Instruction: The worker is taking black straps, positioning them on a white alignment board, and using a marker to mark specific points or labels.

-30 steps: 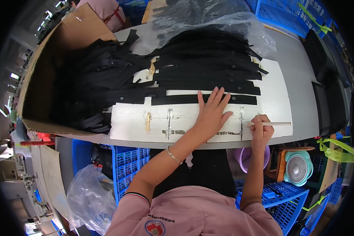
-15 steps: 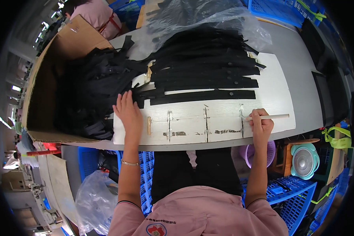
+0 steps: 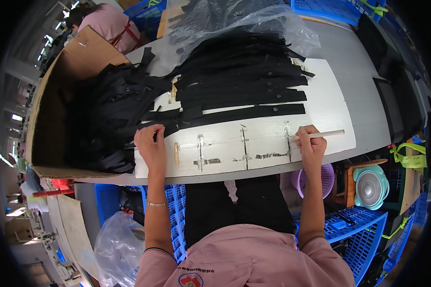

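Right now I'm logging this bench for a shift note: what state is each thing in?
Left hand: flat on the white board, fingertips on a black strap end.
Right hand: grip closed on a wooden stick.
Wooden stick: level, tip pointing right.
White board: flat, smeared along its marks.
Black straps: laid in rows.
Cardboard box: open, holding loose straps.

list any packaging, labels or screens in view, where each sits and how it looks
Open brown cardboard box: left of the white board, holding loose black straps.
Clear plastic bag: top centre, crumpled over black strips.
Second clear plastic bag: lower left, under the table.
Round red-and-blue badge: pink shirt, bottom edge.
No screens.
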A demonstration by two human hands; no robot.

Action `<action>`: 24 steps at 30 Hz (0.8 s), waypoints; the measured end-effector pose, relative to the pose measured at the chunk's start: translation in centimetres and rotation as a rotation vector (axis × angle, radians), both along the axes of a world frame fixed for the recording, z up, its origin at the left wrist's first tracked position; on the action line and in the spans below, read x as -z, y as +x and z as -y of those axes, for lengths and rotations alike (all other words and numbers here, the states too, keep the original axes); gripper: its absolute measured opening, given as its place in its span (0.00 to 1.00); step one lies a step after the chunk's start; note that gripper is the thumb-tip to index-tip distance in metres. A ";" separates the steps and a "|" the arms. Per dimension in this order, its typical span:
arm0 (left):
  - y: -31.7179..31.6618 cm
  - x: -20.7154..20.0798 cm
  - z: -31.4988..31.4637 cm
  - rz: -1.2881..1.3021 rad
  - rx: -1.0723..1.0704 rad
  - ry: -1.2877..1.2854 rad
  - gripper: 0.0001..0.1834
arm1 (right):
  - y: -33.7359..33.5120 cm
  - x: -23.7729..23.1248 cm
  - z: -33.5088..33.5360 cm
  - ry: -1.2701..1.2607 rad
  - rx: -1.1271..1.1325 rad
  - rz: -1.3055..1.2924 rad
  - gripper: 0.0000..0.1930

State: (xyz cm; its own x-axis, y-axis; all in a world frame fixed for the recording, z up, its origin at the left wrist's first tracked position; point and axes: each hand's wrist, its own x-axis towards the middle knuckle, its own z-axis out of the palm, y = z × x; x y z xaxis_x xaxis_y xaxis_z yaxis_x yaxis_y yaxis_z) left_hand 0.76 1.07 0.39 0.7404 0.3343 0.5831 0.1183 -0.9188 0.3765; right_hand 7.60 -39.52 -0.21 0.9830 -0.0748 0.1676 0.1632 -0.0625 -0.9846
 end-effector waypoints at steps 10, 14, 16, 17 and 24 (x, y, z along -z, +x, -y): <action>1.3 -1.8 12.4 -0.133 0.447 -0.377 0.02 | 0.0 0.4 0.0 0.093 0.035 0.073 0.07; 3.9 -0.6 16.4 -0.186 0.654 -0.297 0.02 | -2.4 -0.5 -2.1 -0.289 0.075 0.287 0.11; 4.2 -0.6 18.0 -0.213 0.682 -0.297 0.03 | -3.1 0.9 -2.7 -0.564 0.048 0.596 0.17; 4.3 -0.5 18.8 -0.206 0.719 -0.303 0.04 | -3.9 1.5 -2.7 -0.724 0.012 0.638 0.22; 1.4 -0.1 17.1 -0.068 0.544 -0.303 0.08 | -5.3 2.6 0.2 -0.955 0.040 0.592 0.26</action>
